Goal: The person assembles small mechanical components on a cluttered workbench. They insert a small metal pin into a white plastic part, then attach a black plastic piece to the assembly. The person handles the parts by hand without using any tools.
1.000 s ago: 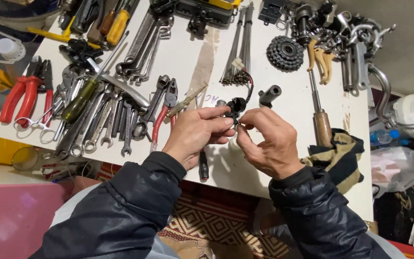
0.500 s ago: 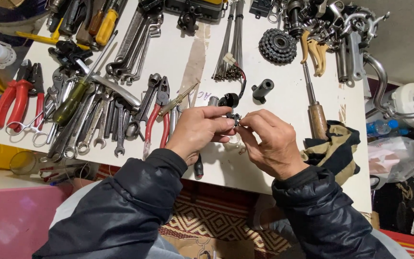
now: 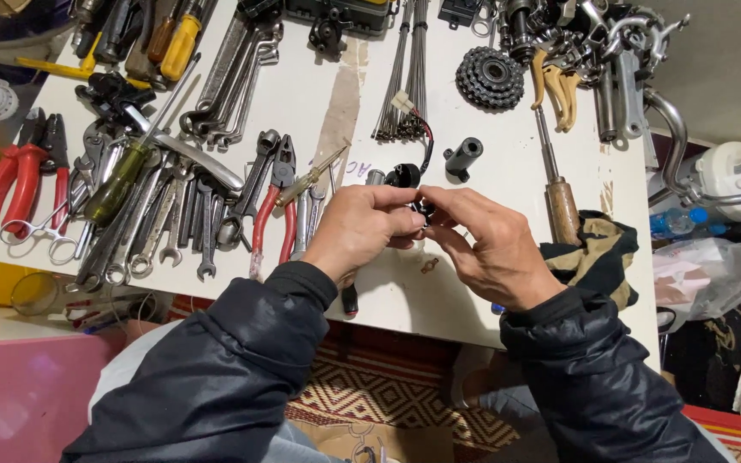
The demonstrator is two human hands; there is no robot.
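Small black part (image 3: 423,209), held above the white table (image 3: 490,146), pinched between fingertips of left hand (image 3: 362,227) and right hand (image 3: 490,249), both closed on it. Just beyond: black round piece with wires (image 3: 405,174), black cylinder (image 3: 463,157). Left: red-handled pliers (image 3: 272,206), wrenches (image 3: 173,223)

Over the white desk (image 3: 490,154), the left hand (image 3: 358,231) and right hand (image 3: 495,249) met fingertip to fingertip, each grip pinching a small black part (image 3: 422,210) trailing red and black wires (image 3: 426,146). Red-handled pliers (image 3: 269,214), wrenches (image 3: 186,219) and a black sprocket (image 3: 490,77) lay nearby; a striped rag (image 3: 593,249) sat beside the right wrist.
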